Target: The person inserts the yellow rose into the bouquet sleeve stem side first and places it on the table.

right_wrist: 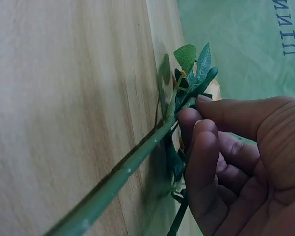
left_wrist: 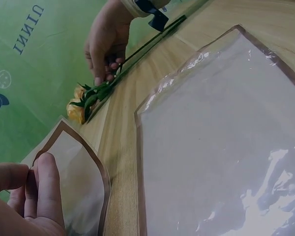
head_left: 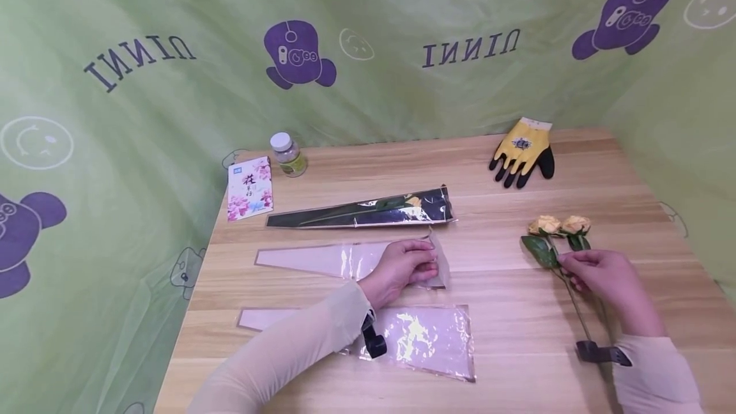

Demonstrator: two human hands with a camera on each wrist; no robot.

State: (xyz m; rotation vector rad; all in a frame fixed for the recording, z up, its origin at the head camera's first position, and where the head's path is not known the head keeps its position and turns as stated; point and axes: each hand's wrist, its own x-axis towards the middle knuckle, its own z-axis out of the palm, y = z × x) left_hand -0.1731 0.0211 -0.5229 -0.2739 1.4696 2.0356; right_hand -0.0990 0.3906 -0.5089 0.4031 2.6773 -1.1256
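In the head view, my left hand (head_left: 402,267) pinches the wide end of a flat clear flower sleeve (head_left: 310,257) with a brown border. In the left wrist view that end of the sleeve (left_wrist: 83,182) bows up, its edge between thumb and fingers. At the right, my right hand (head_left: 609,283) pinches the green stem (right_wrist: 132,167) of an artificial rose just under its leaves. Two peach roses (head_left: 543,225) are side by side there, and a second stem runs lower, close to the table. Which bloom belongs to the pinched stem I cannot tell.
A second clear sleeve (head_left: 437,340) lies nearer, partly under my left forearm. Farther back lies a dark-backed sleeve (head_left: 374,214) with a rose inside. A printed card (head_left: 250,189), a white-capped jar (head_left: 289,157) and a yellow-black glove (head_left: 524,149) are along the table's back.
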